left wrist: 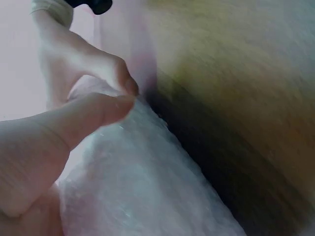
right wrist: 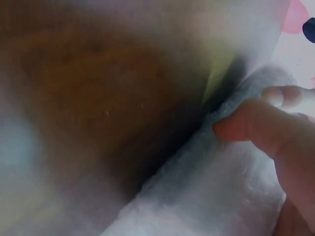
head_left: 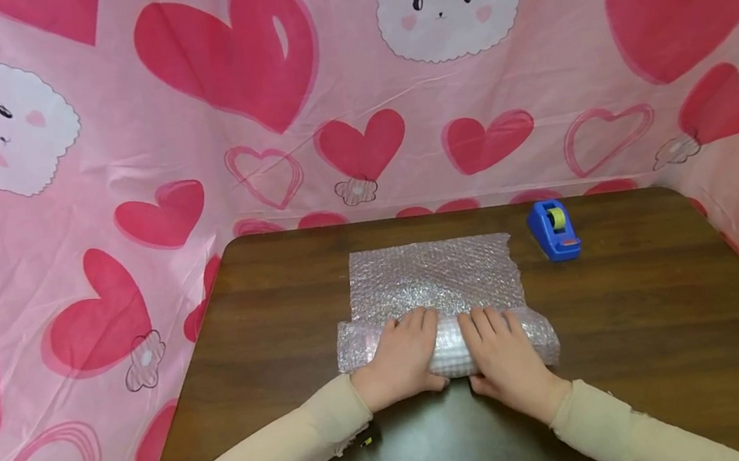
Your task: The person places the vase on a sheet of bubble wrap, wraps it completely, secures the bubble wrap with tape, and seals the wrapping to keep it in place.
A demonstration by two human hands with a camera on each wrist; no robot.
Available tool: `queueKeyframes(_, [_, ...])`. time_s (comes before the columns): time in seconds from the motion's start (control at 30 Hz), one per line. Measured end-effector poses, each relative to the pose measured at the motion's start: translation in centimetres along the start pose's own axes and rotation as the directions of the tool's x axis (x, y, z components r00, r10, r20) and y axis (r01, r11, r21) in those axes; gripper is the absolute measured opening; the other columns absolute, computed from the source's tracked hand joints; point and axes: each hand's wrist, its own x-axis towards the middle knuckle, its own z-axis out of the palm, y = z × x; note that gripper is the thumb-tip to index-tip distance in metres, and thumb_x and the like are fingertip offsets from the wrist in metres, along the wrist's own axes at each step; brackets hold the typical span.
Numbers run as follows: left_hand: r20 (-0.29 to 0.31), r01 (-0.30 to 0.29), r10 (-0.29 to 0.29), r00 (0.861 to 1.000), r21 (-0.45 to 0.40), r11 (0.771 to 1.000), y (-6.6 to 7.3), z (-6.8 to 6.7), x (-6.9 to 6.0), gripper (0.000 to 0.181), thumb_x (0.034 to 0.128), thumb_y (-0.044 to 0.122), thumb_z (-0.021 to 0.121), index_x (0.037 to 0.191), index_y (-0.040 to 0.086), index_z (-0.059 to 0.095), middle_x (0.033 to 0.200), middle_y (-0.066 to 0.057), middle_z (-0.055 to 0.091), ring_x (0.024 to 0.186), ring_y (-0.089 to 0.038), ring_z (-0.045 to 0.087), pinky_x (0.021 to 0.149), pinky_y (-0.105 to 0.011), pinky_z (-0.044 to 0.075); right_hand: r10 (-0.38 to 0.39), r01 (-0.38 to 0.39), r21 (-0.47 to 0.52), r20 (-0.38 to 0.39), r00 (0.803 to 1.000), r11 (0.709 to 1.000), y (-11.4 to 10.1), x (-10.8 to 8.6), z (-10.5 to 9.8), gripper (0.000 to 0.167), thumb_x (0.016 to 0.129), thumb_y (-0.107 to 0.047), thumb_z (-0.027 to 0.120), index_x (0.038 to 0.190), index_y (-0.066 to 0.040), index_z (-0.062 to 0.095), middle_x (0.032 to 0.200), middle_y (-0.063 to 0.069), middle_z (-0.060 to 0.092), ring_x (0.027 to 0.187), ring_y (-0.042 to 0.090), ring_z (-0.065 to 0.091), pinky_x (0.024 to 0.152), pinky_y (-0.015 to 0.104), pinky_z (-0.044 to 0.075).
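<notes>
A sheet of clear bubble wrap lies flat on the table, its near end rolled into a thick bundle. Whatever is inside the roll cannot be made out; its middle looks whitish and shiny. My left hand grips the roll left of its middle, fingers over the top and thumb at the near side. On the other half, my right hand holds it the same way. Both wrist views show a thumb pressed against the wrap, and the right thumb lies along the roll's near edge.
A blue tape dispenser with yellowish tape stands at the back right of the dark wooden table. Pink cloth printed with hearts and rabbits hangs around the table's back and sides. A small yellow-green spot shows beside the left sleeve.
</notes>
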Motion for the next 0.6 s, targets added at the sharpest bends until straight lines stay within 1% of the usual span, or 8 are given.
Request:
queueKeyframes(0.07, [-0.011, 0.002, -0.003, 1.0, -0.04, 0.999, -0.3, 0.0, 0.0, 0.101, 0.0659, 0.059, 0.092, 0.137, 0.001, 0.05, 0.127, -0.014, 0.061, 0.108, -0.024, 0.064, 0.086, -0.043, 0.055, -0.008, 0.008, 0.021, 0.007, 1.0, 1.0, 0.3, 0.3, 0.0, 0.088, 0.056, -0.034, 0.088, 0.125, 0.006, 0.053, 0.115, 0.024, 0.059, 0.104, 0.041, 0.058, 0.084, 0.058, 0.05])
queueKeyframes(0.17, [-0.05, -0.001, -0.001, 0.999, -0.037, 0.999, -0.6, 0.0, -0.1, 0.094, 0.0665, 0.061, 0.091, 0.132, 0.005, 0.052, 0.12, -0.011, 0.062, 0.105, -0.023, 0.063, 0.088, -0.043, 0.054, -0.013, 0.011, 0.056, 0.037, 0.999, 0.998, 0.8, 0.8, -0.2, 0.087, 0.057, -0.035, 0.088, 0.126, 0.005, 0.054, 0.113, 0.022, 0.06, 0.102, 0.039, 0.059, 0.083, 0.058, 0.051])
queueKeyframes(0.27, [-0.086, 0.0, 0.001, 0.996, 0.021, 1.0, -0.6, 0.1, -0.3, 0.089, 0.0692, 0.065, 0.088, 0.13, 0.008, 0.054, 0.116, -0.009, 0.065, 0.108, -0.025, 0.062, 0.093, -0.044, 0.049, -0.016, 0.008, 0.093, 0.083, 0.996, 0.996, 1.4, 1.4, -0.4, 0.086, 0.057, -0.036, 0.088, 0.125, 0.004, 0.055, 0.112, 0.02, 0.061, 0.101, 0.038, 0.059, 0.081, 0.056, 0.052])
queueKeyframes(0.33, [-0.097, 0.002, 0.005, 0.995, 0.073, 0.997, -0.5, 0.3, -0.4, 0.093, 0.0692, 0.067, 0.086, 0.133, 0.008, 0.054, 0.118, -0.01, 0.066, 0.111, -0.027, 0.062, 0.095, -0.046, 0.047, -0.017, 0.002, 0.123, 0.117, 0.993, 0.992, 1.7, 1.8, -0.6, 0.085, 0.057, -0.036, 0.088, 0.125, 0.004, 0.055, 0.111, 0.019, 0.061, 0.101, 0.037, 0.059, 0.08, 0.055, 0.052])
queueKeyframes(0.4, [-0.105, 0.0, 0.013, 0.994, 0.12, 0.993, -0.3, 0.4, -0.6, 0.099, 0.0665, 0.069, 0.087, 0.136, 0.007, 0.053, 0.119, -0.011, 0.066, 0.109, -0.027, 0.062, 0.092, -0.045, 0.047, -0.019, -0.004, 0.148, 0.155, 0.988, 0.989, 2.0, 2.2, -0.8, 0.082, 0.058, -0.036, 0.087, 0.124, 0.003, 0.056, 0.111, 0.018, 0.061, 0.101, 0.036, 0.059, 0.08, 0.055, 0.051])
queueKeyframes(0.5, [-0.121, -0.001, 0.023, 0.992, 0.181, 0.983, -0.2, 0.7, -0.7, 0.108, 0.0597, 0.072, 0.089, 0.138, 0.008, 0.052, 0.117, -0.011, 0.065, 0.104, -0.027, 0.063, 0.086, -0.042, 0.048, -0.021, -0.015, 0.172, 0.205, 0.979, 0.985, 2.1, 2.6, -1.1, 0.08, 0.06, -0.036, 0.086, 0.123, 0.003, 0.056, 0.11, 0.018, 0.062, 0.101, 0.035, 0.059, 0.081, 0.055, 0.051])
queueKeyframes(0.6, [-0.144, -0.005, 0.038, 0.989, 0.221, 0.975, -0.3, 1.0, -0.5, 0.105, 0.0576, 0.07, 0.091, 0.136, 0.011, 0.053, 0.112, -0.009, 0.066, 0.096, -0.025, 0.063, 0.079, -0.039, 0.048, -0.014, -0.032, 0.185, 0.238, 0.971, 0.982, 2.1, 2.8, -1.4, 0.078, 0.06, -0.035, 0.086, 0.121, 0.002, 0.056, 0.11, 0.017, 0.062, 0.101, 0.035, 0.059, 0.082, 0.056, 0.051])
